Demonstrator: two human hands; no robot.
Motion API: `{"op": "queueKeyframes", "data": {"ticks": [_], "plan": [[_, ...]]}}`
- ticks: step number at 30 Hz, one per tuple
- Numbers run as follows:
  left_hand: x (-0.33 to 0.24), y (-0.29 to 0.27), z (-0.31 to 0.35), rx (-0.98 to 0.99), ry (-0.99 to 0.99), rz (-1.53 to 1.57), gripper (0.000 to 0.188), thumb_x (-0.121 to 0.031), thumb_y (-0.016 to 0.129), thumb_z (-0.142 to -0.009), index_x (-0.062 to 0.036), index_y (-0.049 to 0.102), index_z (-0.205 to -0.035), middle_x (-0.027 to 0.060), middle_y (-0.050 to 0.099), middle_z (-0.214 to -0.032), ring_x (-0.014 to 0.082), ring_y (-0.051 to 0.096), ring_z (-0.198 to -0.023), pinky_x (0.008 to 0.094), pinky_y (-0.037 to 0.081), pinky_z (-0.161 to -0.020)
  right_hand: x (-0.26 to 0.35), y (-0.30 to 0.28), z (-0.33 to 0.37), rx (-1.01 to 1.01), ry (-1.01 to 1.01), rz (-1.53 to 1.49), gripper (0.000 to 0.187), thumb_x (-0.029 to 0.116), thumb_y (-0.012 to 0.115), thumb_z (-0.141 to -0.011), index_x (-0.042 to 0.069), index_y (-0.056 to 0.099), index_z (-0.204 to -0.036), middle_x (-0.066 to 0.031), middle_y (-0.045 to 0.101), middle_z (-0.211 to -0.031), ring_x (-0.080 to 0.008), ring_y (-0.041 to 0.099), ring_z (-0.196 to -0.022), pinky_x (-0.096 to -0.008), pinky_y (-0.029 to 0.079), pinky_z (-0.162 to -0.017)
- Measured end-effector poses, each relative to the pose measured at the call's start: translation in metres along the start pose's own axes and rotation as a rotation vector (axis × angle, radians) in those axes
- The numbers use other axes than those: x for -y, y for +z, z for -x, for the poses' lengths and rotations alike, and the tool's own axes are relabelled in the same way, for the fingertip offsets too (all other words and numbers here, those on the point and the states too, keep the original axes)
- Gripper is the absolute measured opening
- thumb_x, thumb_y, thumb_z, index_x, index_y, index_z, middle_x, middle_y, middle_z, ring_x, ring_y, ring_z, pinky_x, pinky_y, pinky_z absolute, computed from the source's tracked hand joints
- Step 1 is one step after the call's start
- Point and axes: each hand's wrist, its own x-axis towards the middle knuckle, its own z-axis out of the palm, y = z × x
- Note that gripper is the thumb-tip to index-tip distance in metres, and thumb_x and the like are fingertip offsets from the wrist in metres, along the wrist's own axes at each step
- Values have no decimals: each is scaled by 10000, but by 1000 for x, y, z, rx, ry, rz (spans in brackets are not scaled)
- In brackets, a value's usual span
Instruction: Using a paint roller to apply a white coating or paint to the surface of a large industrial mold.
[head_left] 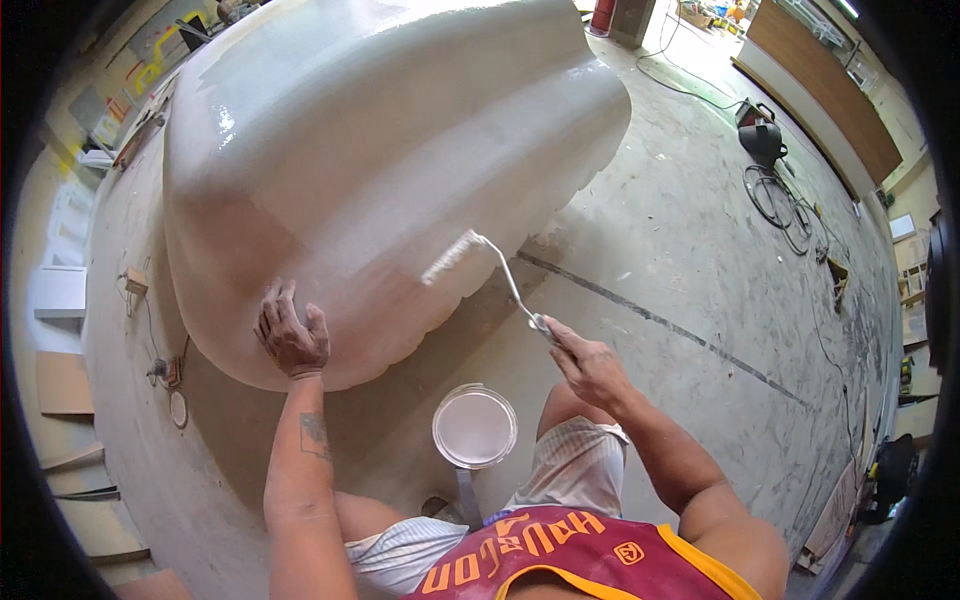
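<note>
A: Fingers first. Right hand?

B: Its fingers are wrapped around the handle of a paint roller.

A: Left hand?

B: Grasping nothing. Its fingers are spread, and it appears to rest on the lower left of the big pale shell.

A: Roller position?

B: In line with the shell's lower side, right of the left hand. Cannot tell whether it touches or is just off the surface.

A: Step in hand?

B: Judgement: rolling a coat on. The upper left of the shell shines as if wet; the lower part looks duller and pinker.

A: What does the next move call for?

B: Judgement: light, even pressure following the curve, with the left hand kept off any wet coat. If the roller is dry, it needs reloading from the bucket, which holds pale paint and stands between the knees and the shell.

A: Farther out?

B: Grey floor, a dark line across it, a loose cable at upper right.
</note>
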Motion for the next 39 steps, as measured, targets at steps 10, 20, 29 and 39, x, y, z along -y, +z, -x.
{"op": "queueKeyframes", "data": {"ticks": [10, 20, 29, 39], "plan": [[-3, 0, -4, 13, 15, 19, 476, -373, 526, -954, -95, 639, -1324, 140, 597, -1421, 344, 535, -1336, 495, 364, -1124, -83, 33, -24, 63, -5, 70, 514, 304, 562, -1050, 270, 468, -1555, -215, 721, -1170, -441, 681, -1068, -509, 532, -928], [-1, -2, -1, 68, 19, -5, 511, -384, 497, -948, -63, 629, -1323, 173, 598, -1414, 373, 524, -1345, 511, 351, -1133, -160, 79, -4, -42, 213, -198, 472, 327, 584, -1034, 279, 545, -1502, -201, 706, -1264, -411, 690, -1117, -468, 541, -967], [1, 5, -2, 78, 96, -10, 551, -426, 458, -986, -17, 623, -1316, 212, 596, -1401, 397, 538, -1321, 517, 373, -1125, -168, 96, -93, -144, -63, -387, 442, 348, 600, -1037, 273, 579, -1472, -173, 732, -1199, -395, 705, -1072, -462, 555, -926], [6, -2, -4, 84, 81, -56, 553, -413, 467, -972, -5, 608, -1317, 219, 586, -1403, 393, 542, -1313, 513, 379, -1118, -183, 106, -25, 120, 242, -204, 424, 421, 547, -1055, 198, 574, -1415, -205, 728, -1104, -421, 695, -1020, -525, 537, -879]]}}
